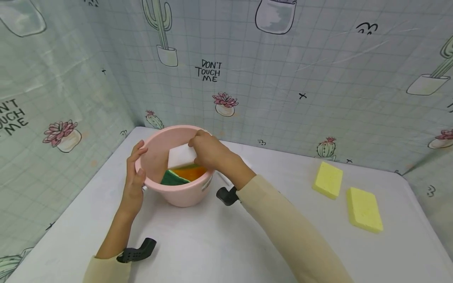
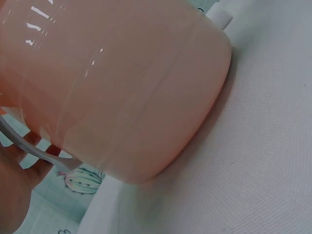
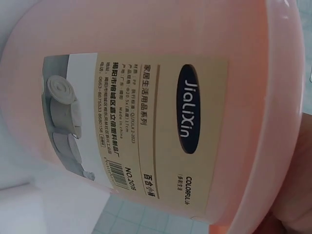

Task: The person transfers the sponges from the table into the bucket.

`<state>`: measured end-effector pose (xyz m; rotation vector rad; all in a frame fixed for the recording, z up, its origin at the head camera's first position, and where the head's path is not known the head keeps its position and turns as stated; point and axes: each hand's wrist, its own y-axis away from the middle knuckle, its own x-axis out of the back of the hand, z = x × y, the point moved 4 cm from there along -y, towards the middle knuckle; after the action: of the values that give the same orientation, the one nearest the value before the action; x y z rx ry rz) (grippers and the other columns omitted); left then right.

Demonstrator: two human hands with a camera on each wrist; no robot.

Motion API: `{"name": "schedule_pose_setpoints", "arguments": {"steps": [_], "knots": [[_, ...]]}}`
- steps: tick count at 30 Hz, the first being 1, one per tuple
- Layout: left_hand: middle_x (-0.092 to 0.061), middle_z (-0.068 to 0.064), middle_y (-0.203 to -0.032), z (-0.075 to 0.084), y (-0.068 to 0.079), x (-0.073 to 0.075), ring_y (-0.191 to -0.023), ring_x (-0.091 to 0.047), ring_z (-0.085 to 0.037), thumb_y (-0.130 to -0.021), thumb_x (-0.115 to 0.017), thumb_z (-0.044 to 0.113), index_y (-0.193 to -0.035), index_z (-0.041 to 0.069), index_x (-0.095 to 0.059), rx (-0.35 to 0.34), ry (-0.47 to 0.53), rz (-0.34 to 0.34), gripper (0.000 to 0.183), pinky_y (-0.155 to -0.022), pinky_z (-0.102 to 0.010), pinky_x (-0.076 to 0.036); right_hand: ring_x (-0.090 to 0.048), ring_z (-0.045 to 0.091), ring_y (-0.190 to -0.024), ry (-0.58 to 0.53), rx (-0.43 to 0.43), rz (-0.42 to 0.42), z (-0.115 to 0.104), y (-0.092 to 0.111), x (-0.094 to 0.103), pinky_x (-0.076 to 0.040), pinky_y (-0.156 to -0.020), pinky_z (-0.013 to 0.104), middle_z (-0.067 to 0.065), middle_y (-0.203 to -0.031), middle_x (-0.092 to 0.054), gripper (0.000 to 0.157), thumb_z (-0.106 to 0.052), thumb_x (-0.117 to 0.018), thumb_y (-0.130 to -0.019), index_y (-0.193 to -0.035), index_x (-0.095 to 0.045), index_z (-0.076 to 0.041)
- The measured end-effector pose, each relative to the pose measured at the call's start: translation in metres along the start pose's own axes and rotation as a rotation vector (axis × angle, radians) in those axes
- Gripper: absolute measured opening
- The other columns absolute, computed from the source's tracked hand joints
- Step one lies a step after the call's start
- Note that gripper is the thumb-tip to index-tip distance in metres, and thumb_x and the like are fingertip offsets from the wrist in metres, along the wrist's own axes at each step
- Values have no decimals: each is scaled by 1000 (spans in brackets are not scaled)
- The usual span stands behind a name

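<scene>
A pink plastic bucket point(image 1: 184, 195) stands at the back left of the white table. My left hand point(image 1: 133, 182) grips its left rim, thumb and fingers at the edge. In the left wrist view, that hand point(image 2: 14, 187) is beside the bucket's grey handle point(image 2: 31, 150). Reaching over the right rim, my right hand point(image 1: 214, 152) pinches a white sponge block point(image 1: 181, 156) inside the bucket. Below the block lie a dark green piece point(image 1: 172, 179) and an orange piece point(image 1: 194, 173), partly hidden by it. A printed label point(image 3: 141, 126) fills much of the right wrist view.
Two yellow sponges, one farther back point(image 1: 328, 180) and one nearer point(image 1: 364, 209), lie on the right side of the table point(image 1: 255, 243). A grid-patterned cloth point(image 1: 262, 78) with cactus drawings hangs behind and at the sides.
</scene>
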<state>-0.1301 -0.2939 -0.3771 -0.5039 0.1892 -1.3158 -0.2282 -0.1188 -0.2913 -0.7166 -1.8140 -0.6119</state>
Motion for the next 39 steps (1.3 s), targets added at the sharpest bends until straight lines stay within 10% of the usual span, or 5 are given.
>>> {"name": "schedule_pose_setpoints", "arguments": {"steps": [17, 23, 39], "knots": [[-10, 7, -157, 0, 0, -4, -142, -12, -22, -94, -36, 26, -145, 15, -28, -2, 1, -8, 53, -107, -66, -8, -51, 21, -118, -112, 48, -77, 6, 8, 12, -48, -92, 27, 8, -130, -57, 44, -13, -70, -88, -129, -59, -3], [-11, 8, -157, -1, -1, -3, -142, -13, -21, -93, -36, 25, -146, 15, -28, 6, -16, -3, 54, -107, -66, -11, -63, 13, -85, -193, 146, 12, 8, 26, 26, -51, -70, 17, 7, -130, -54, 42, -9, -67, -88, -128, -59, -5], [-10, 7, -157, -3, 0, 0, -142, -14, -21, -94, -36, 26, -146, 15, -29, 5, -6, 0, 53, -110, -59, -13, -60, 14, -87, -331, 261, 333, 55, 75, 38, -53, -76, 25, 3, -119, -60, 37, -5, -72, -83, -120, -65, -5]]}}
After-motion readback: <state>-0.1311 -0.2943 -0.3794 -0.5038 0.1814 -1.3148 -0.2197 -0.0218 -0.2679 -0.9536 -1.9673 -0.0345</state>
